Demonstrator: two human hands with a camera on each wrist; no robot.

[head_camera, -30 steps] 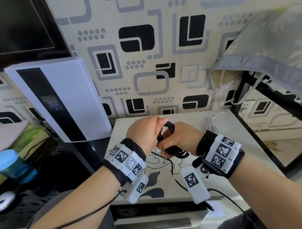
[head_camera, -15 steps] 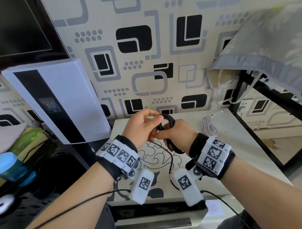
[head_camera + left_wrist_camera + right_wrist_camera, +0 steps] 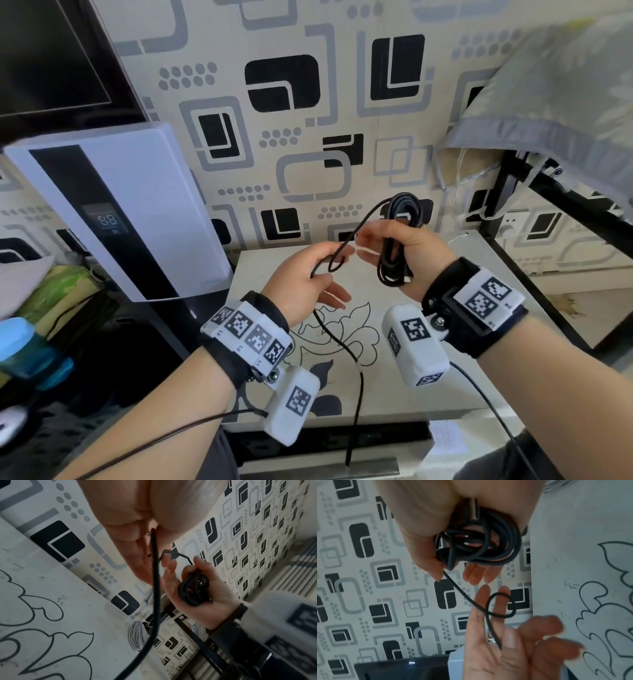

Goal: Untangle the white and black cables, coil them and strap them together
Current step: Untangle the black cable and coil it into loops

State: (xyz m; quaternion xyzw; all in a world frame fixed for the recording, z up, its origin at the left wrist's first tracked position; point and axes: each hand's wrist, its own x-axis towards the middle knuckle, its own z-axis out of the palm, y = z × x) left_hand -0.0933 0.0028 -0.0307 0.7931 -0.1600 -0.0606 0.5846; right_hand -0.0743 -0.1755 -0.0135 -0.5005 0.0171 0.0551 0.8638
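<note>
My right hand [image 3: 387, 240] grips a black cable coil [image 3: 404, 209] upright above the table [image 3: 387, 401]; the bundle fills its palm [image 3: 488, 545]. A free strand [image 3: 356, 222] runs from the coil's top to my left hand [image 3: 318, 277]. There it makes a small loop [image 3: 500, 605] round two outstretched fingers and passes between them. The rest hangs down past the table's front edge [image 3: 356, 411]. A white cable coil [image 3: 137, 637] lies on the table by the wall, seen in the left wrist view. In the head view my right hand hides most of it.
A white appliance with a black stripe and a digital display [image 3: 120, 212] leans at the left of the table. A black metal frame [image 3: 548, 246] under grey cloth [image 3: 548, 102] borders the right side. Patterned wall stands right behind the table.
Both hands were close together on the black coil. They have risen and parted: the right lifted the coil, the left drew a loose strand out to the left.
</note>
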